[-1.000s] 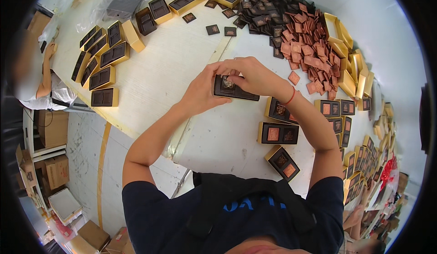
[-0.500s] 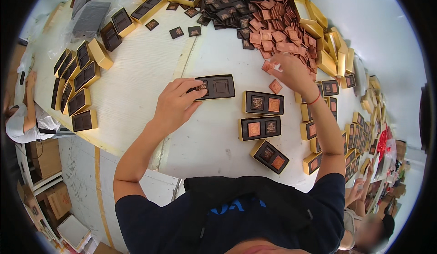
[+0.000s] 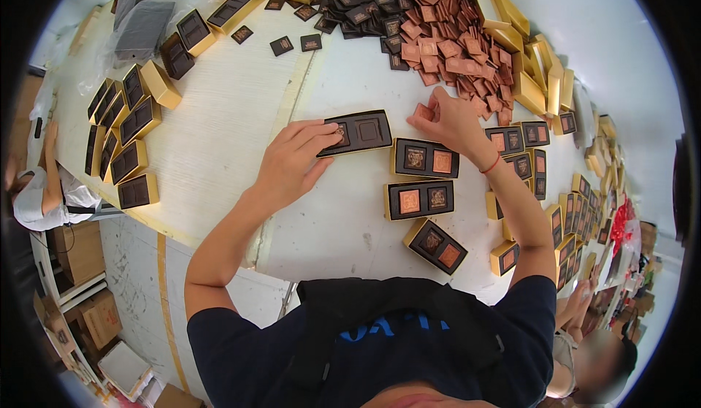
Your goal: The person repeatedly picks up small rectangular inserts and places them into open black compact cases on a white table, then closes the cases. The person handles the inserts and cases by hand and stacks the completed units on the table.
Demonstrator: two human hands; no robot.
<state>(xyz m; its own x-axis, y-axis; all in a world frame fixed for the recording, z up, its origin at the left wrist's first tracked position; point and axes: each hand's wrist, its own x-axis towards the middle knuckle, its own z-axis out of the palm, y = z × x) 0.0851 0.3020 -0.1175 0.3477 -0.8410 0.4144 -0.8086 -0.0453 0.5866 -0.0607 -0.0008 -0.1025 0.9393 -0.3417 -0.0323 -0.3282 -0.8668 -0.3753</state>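
Along the far left edge of the white table (image 3: 219,138), gold boxes with dark two-pocket inserts (image 3: 120,127) are lined up in rows, well apart from the hands. Nearer the middle, the left hand (image 3: 292,161) is laid flat, fingers spread and unclenched, on the left end of a dark tray (image 3: 359,132); nothing is gripped, the tray is only pressed and steadied. The tray's long axis runs left to right, slightly raised toward the far right, and both of its square pockets appear empty. Just right of it, the right hand (image 3: 451,121) is seen at the near edge of a heap of copper-coloured square tiles (image 3: 456,50), its fingertips closed on one copper tile (image 3: 424,111). That tile lies just beyond the tray's right end, so the right hand is the nearer one to the open pockets. Near the body, three filled boxes (image 3: 423,200) are set, each holding one dark and one copper square. Farther right, more gold boxes (image 3: 548,94) are stacked.
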